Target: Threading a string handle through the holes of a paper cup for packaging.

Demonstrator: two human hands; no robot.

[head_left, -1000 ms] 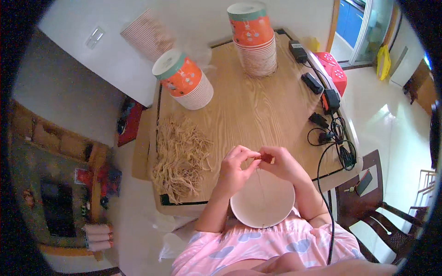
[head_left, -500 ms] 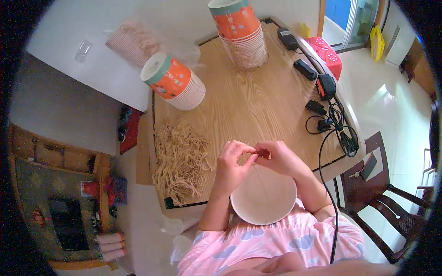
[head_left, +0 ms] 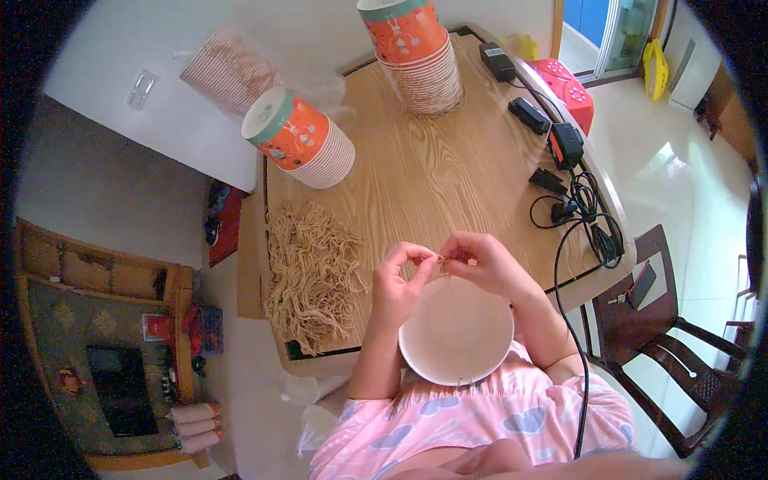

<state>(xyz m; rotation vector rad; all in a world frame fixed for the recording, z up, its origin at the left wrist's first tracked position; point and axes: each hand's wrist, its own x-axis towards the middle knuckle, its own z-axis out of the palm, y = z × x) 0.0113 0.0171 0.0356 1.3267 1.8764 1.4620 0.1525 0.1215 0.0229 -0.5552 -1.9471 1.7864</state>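
I see both hands raised together above a white paper bowl point(head_left: 456, 330) at the near edge of the wooden table point(head_left: 448, 176). My left hand point(head_left: 398, 280) curls inward, thumb and forefinger pinched in a tight grip on a thin tan strand point(head_left: 441, 262). My right hand point(head_left: 478, 264) meets it, its grip closed on the same strand, knuckles arched. The bowl is round, smooth and matte. To its left lies a tangled heap of straw-coloured fibres point(head_left: 312, 276). Two ribbed stacks of orange-patterned paper bowls point(head_left: 302, 138) stand farther back. Black cables point(head_left: 588, 220) coil on the table's right side.
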